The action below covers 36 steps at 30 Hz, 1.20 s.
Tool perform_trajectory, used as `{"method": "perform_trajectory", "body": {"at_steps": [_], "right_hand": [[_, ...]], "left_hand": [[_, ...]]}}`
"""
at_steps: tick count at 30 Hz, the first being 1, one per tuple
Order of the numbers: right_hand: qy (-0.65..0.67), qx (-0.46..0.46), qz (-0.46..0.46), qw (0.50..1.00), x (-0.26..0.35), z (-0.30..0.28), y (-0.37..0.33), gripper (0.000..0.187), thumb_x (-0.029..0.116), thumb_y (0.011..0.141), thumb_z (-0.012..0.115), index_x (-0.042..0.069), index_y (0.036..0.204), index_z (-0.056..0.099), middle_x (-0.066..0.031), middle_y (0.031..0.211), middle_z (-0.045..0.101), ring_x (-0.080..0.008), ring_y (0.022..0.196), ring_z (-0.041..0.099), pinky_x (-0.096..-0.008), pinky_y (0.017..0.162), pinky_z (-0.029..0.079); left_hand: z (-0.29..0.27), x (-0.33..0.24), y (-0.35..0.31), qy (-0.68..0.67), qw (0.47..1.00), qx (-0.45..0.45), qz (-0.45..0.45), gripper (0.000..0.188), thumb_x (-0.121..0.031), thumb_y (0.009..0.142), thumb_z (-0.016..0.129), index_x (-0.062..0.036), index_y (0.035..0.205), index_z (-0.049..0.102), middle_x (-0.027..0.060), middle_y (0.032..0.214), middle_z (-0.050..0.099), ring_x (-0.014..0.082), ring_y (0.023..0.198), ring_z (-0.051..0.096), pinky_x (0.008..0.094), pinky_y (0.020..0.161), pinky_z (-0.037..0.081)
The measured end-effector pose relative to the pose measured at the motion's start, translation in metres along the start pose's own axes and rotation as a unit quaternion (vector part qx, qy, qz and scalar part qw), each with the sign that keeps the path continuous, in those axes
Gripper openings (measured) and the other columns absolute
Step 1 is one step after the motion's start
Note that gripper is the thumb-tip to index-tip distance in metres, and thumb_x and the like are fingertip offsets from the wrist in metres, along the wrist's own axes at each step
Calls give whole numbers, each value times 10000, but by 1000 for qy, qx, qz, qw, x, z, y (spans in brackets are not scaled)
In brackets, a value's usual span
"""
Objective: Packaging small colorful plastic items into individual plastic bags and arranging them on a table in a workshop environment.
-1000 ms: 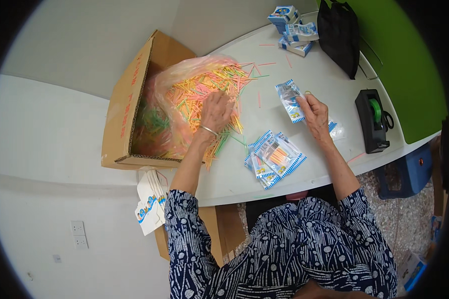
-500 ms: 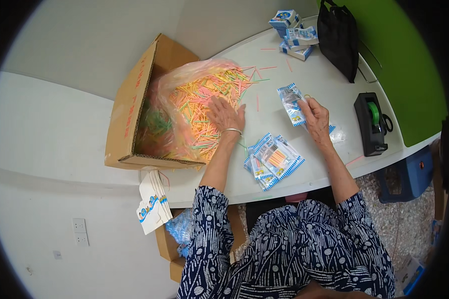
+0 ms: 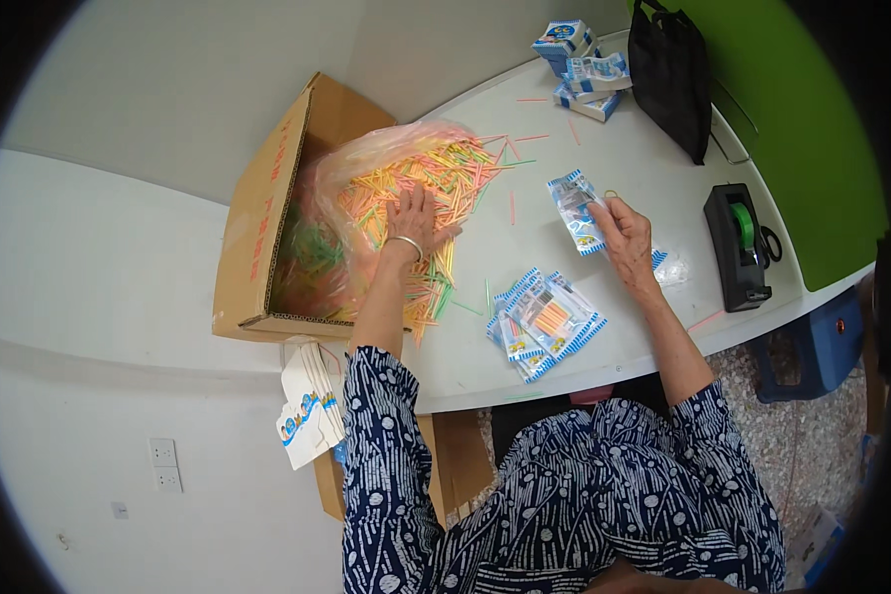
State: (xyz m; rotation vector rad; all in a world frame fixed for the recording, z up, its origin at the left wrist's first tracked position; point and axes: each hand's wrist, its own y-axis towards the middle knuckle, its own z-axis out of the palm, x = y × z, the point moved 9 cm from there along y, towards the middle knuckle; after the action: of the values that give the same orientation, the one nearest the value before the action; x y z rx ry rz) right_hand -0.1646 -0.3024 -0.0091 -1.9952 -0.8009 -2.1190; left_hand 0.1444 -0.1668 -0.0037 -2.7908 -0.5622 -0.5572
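Note:
My left hand [image 3: 414, 226] lies with its fingers spread on a heap of thin coloured sticks [image 3: 453, 178] in pink, yellow, orange and green. These sticks spill from a clear plastic bag [image 3: 351, 163] inside a cardboard box [image 3: 252, 233] tipped on its side. Over the table, my right hand [image 3: 626, 238] pinches a small blue-and-white plastic packet [image 3: 576, 210] between thumb and fingers. Several similar packets [image 3: 549, 319], with coloured sticks showing through a window, lie overlapped between my hands near the table's front edge. Part of another packet [image 3: 659, 257] shows beside my right hand.
A black tape dispenser [image 3: 731, 247] with green tape stands at the right, scissors [image 3: 770, 244] beside it. Small blue-and-white boxes [image 3: 586, 74] and a black bag [image 3: 669, 84] sit at the back. Folded white cartons [image 3: 312, 401] hang by the left edge; a blue stool [image 3: 810, 351] stands right.
My left hand has moved left and slightly nearer over the sticks, and some sticks have shifted. My right hand stays almost in place with the packet.

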Motion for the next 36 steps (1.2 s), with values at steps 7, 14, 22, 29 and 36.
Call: {"method": "perform_trajectory", "body": {"at_steps": [7, 14, 22, 29, 36], "right_hand": [[-10, 7, 2, 1000, -6, 0, -1, 206, 158, 894, 587, -1, 766, 558, 14, 635, 449, -40, 594, 390, -223, 512, 330], [-17, 14, 4, 1000, -5, 1, 0, 195, 164, 892, 590, -21, 832, 593, -2, 632, 469, -49, 594, 409, -228, 523, 353], [-20, 14, 8, 1000, -2, 4, -1, 189, 164, 890, 590, -21, 855, 607, -6, 638, 506, -48, 595, 424, -227, 523, 359], [-32, 7, -8, 999, -5, 2, 0, 203, 173, 880, 593, -21, 819, 585, -53, 629, 506, -93, 567, 430, -261, 522, 367], [-24, 6, -2, 1000, -2, 0, 2, 209, 176, 873, 593, -21, 805, 577, -91, 619, 516, -123, 549, 448, -287, 522, 380]], "left_hand": [[-6, -11, -4, 52, 996, -68, 38, 723, -579, 826, 481, 10, 1245, 449, 180, 1303, 380, 341, 1249, 320, 512, 990, 260], [-4, -19, -5, 10, 977, -213, 32, 347, -308, 789, 561, -16, 977, 565, 113, 1014, 509, 270, 989, 453, 429, 872, 324], [1, -3, 3, -34, 974, -218, -46, 160, -109, 768, 521, -29, 898, 566, 136, 898, 579, 277, 926, 514, 440, 853, 328], [-13, -27, -1, 43, 978, -203, 21, 142, -100, 770, 526, -51, 895, 569, 107, 836, 610, 262, 902, 533, 470, 836, 339], [-11, -25, 10, 62, 985, -161, 8, 93, -87, 747, 554, -96, 835, 583, 85, 840, 625, 245, 925, 523, 479, 841, 333]]}}
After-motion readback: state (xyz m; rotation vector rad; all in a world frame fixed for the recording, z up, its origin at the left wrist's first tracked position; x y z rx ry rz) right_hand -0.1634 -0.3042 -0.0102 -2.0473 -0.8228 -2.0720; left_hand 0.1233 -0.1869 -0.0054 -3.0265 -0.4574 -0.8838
